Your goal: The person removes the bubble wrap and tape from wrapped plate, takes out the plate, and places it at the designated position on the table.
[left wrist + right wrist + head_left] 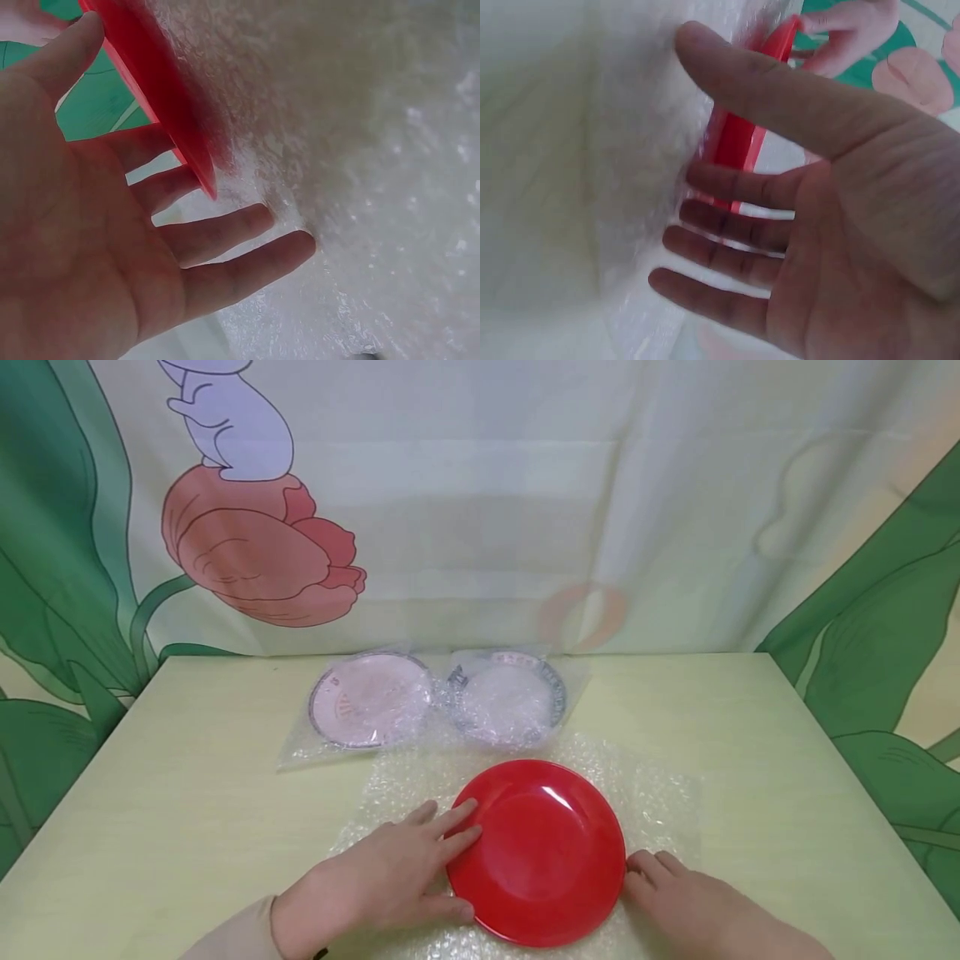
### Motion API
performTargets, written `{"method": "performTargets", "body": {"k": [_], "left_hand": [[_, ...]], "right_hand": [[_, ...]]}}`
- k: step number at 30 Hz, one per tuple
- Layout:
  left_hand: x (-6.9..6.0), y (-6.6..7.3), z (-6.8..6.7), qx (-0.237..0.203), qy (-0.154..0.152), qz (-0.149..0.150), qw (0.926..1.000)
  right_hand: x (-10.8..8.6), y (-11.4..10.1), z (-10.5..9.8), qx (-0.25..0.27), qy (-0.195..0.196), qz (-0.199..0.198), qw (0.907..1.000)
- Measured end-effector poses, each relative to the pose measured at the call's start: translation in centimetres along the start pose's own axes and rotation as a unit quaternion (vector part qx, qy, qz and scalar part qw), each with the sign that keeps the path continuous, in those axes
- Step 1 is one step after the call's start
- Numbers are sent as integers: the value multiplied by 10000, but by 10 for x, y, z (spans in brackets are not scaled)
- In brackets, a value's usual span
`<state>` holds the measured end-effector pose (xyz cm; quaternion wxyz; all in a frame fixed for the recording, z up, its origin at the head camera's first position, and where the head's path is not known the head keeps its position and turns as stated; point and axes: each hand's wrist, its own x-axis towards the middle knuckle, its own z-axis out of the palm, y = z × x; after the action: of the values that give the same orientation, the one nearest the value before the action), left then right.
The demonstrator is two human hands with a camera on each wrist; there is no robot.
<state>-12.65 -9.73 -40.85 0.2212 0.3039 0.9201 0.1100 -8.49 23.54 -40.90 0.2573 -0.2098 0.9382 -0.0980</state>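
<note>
A glossy red plate (536, 860) lies face up on a sheet of bubble wrap (652, 793) near the table's front. My left hand (382, 881) rests at the plate's left side, two fingers over the rim and the thumb by its lower left edge. In the left wrist view that hand's fingers are spread and fairly straight beside the red plate (161, 82). At the opposite edge, fingertips of my right hand (686, 897) touch or nearly touch the rim. The right wrist view shows its fingers extended, with the plate (735, 146) beyond them.
Behind the red plate lie two wrapped plates, a pinkish one (371, 702) on the left and a dark-rimmed one (510, 702) on the right. The pale table (187, 777) ends against a printed curtain (480, 527).
</note>
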Motion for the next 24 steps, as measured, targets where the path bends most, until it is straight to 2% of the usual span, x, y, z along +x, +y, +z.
{"method": "performTargets", "body": {"k": [4,8,11,17,24], "left_hand": [[-1,-3,0,11,-57,-9,10000],[-3,-5,-2,111,-115,30,9999],[-3,-7,-2,158,-122,106,9997],[-4,-12,-5,194,-124,259,9994],[-7,-23,-9,3,135,391,9991]], "right_hand": [[-2,7,-10,639,54,135,9979],[7,15,-19,1541,271,235,9874],[21,17,-20,1955,446,319,9792],[40,15,-23,2138,659,679,9723],[50,15,-23,2256,798,509,9696]]}}
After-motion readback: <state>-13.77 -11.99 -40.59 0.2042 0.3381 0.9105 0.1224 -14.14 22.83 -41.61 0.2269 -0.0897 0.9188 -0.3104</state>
